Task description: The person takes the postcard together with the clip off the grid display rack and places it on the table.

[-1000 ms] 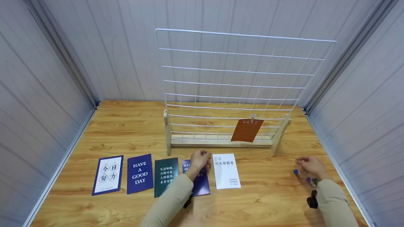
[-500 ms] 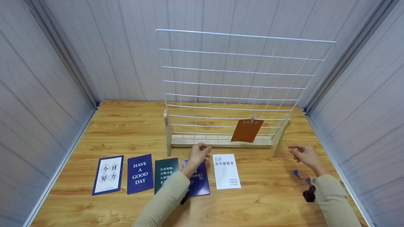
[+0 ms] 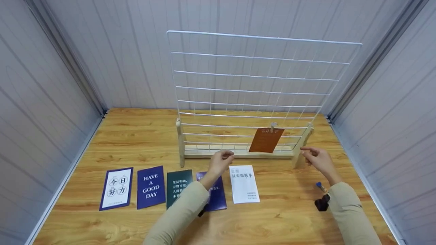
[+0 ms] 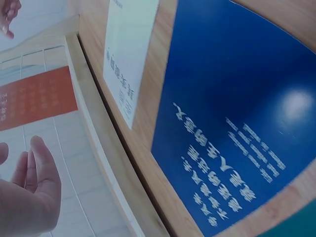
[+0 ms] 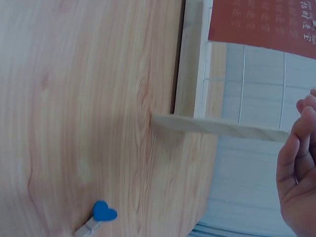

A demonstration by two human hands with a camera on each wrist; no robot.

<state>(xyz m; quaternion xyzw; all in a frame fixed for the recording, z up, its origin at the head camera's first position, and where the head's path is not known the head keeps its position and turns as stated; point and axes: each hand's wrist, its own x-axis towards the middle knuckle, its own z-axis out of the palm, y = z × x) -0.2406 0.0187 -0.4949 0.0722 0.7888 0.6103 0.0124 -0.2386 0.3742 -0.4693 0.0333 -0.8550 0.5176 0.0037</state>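
My left hand (image 3: 218, 164) hovers above the top of a dark purple card (image 3: 216, 197), close in front of the rack's wooden base. Its fingers are loosely bent; in the left wrist view nothing shows between the thumb and fingers of this hand (image 4: 37, 192). My right hand (image 3: 319, 163) is raised beside the rack's right wooden foot (image 3: 297, 158), fingers loosely bent and no object visible in them. Below it on the table lies a small clip with a blue heart (image 5: 104, 211). A red-brown card (image 3: 266, 140) hangs from the white wire grid rack (image 3: 238, 91) by a heart-topped clip (image 3: 273, 126).
A white card (image 3: 244, 184) lies right of the purple one. To the left are a dark green card (image 3: 177, 180), a blue "HAVE A GOOD DAY" card (image 3: 151, 187) and a blue-bordered white card (image 3: 117, 189). Panel walls (image 3: 41, 102) enclose the wooden table (image 3: 272, 224).
Both hands have lifted and moved toward the rack, the right one also leftward. The right sleeve now covers the purple and green heart clips seen earlier. The cards stay in place.
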